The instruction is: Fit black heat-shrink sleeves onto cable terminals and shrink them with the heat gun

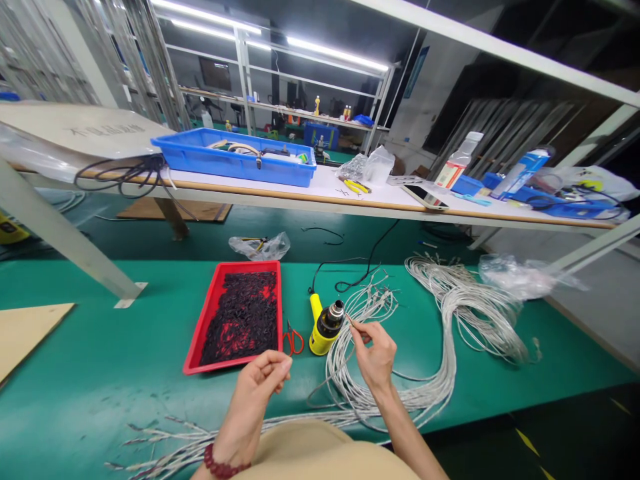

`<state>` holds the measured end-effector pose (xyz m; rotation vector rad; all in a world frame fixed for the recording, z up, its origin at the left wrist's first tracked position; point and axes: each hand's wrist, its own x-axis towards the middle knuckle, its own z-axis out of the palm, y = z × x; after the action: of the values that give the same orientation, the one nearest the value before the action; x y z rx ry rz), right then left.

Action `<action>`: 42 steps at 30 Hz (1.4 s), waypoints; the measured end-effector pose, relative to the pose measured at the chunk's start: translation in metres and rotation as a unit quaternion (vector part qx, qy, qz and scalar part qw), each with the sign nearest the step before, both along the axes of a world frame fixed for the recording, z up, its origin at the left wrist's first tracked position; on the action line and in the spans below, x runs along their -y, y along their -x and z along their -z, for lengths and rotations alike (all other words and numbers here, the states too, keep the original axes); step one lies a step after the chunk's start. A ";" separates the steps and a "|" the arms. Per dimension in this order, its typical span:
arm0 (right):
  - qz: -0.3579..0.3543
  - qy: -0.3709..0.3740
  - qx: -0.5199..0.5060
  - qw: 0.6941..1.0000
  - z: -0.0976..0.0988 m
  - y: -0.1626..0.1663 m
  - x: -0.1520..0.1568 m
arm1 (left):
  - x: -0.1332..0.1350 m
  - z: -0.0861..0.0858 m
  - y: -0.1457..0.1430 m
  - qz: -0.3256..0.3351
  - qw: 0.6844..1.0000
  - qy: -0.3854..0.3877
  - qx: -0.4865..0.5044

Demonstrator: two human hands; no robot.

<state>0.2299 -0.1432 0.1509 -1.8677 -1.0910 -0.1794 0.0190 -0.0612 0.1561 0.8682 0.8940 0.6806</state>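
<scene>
My right hand (376, 353) pinches the thin end of a cable right beside the nozzle of a yellow heat gun (320, 330), which stands on its back end with the nozzle up. My left hand (260, 383) is closed in a pinch in front of the red tray (194, 347); whatever its fingertips hold is too small to make out. Many short black tube pieces (245, 310) lie in that tray. Between tray and heat gun rest scissors with orange handles (295, 341). A bundle of grey-white cables (423, 393) curves under my right hand.
Above the bench runs a shelf with a blue tray (225, 160), yellow-handled pliers (356, 186), a phone (425, 198) and a bottle (460, 160). The heat gun's black cord (373, 253) trails backward. Another cable coil (470, 300) and plastic bags (520, 275) lie at right.
</scene>
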 end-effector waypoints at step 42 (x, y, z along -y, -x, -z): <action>0.007 0.023 -0.051 0.998 -0.003 0.006 0.018 | 0.006 -0.013 -0.002 -0.024 1.000 0.012 -0.014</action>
<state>0.2234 -0.1616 0.1544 -1.9047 -1.0194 -0.0666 0.0211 -0.0673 0.1689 0.8398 0.9478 0.6993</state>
